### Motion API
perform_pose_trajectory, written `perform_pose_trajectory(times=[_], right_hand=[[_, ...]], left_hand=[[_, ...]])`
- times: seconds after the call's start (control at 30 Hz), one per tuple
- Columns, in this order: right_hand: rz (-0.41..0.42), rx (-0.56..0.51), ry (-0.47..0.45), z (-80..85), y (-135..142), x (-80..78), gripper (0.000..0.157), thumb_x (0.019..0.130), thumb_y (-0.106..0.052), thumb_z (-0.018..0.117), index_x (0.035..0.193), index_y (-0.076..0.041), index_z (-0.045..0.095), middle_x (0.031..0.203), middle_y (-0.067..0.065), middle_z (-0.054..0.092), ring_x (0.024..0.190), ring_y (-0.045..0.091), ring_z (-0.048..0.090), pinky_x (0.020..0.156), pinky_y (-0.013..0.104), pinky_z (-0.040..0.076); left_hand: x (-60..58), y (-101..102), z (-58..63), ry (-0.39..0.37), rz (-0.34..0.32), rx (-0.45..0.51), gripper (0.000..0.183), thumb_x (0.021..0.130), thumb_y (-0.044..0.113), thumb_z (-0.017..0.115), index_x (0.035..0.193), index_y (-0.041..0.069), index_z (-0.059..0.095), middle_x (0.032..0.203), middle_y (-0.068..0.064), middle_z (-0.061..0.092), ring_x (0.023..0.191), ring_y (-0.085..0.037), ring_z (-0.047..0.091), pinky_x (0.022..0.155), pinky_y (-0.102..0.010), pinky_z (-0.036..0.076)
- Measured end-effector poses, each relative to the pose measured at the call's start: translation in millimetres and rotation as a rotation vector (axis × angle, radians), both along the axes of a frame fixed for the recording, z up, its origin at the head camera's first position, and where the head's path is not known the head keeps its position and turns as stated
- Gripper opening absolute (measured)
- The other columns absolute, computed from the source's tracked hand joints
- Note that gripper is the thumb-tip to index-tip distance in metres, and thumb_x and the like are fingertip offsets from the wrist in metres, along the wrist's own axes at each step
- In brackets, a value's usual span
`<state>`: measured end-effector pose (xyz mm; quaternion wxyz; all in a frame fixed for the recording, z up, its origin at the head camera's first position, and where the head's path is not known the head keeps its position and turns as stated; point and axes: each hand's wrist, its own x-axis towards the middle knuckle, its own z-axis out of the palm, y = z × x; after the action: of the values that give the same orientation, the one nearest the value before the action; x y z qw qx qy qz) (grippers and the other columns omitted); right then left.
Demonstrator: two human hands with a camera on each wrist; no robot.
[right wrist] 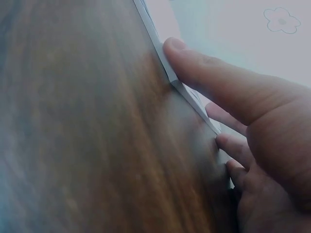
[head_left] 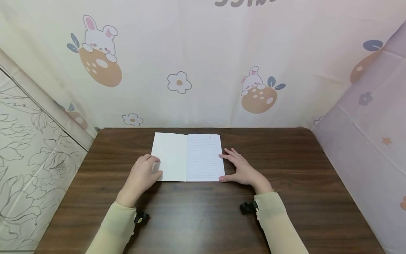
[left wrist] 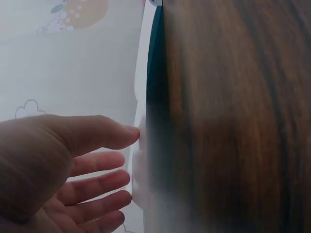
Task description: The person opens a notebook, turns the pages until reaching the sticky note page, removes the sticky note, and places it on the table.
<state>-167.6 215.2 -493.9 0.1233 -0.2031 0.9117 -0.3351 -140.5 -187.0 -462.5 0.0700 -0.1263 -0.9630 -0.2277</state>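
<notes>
An open notebook lies on the table, a blank white page on its left side and a ruled page on its right. At its left edge, my left hand touches the blank side with thumb and fingertips spread apart. The left wrist view shows that thumb on the edge, the other fingers loosely extended. My right hand rests at the opposite edge, its thumb on the near right corner of the ruled page. In the right wrist view, the right thumb presses on the paper and the fingertips meet the side edge.
The dark wooden table runs back to a pale curtain printed with rabbits and flowers. Similar cloth hangs along the right side. A floral-patterned panel borders the left. Black wrist cameras sit at both cuffs.
</notes>
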Motion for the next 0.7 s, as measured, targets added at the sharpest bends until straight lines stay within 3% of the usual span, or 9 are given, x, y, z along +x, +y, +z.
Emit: perform_pose_trajectory(times=[0.37,0.7], right_hand=[[0.011,0.007,0.027,2.1,-1.0,1.5,0.095,0.075,-0.059,0.083,0.154,-0.024,0.044,0.167,0.002,0.021,0.156,0.029,0.003,0.116,0.066,0.014],[0.016,0.054,0.037,1.3,-0.4,1.4,0.093,0.075,-0.06,0.082,0.154,-0.029,0.044,0.168,0.003,0.02,0.155,0.03,0.003,0.114,0.069,0.017]], left_hand=[[0.3,0.9,-7.3,-0.103,-0.1,-0.053,0.046,0.08,0.018,0.082,0.119,0.0,0.067,0.124,-0.016,0.065,0.114,-0.033,0.062,0.097,-0.05,0.05],[0.3,-1.4,-8.9,-0.153,-0.119,-0.076,0.049,0.083,0.022,0.082,0.122,-0.003,0.067,0.131,-0.02,0.062,0.121,-0.037,0.059,0.102,-0.052,0.047]])
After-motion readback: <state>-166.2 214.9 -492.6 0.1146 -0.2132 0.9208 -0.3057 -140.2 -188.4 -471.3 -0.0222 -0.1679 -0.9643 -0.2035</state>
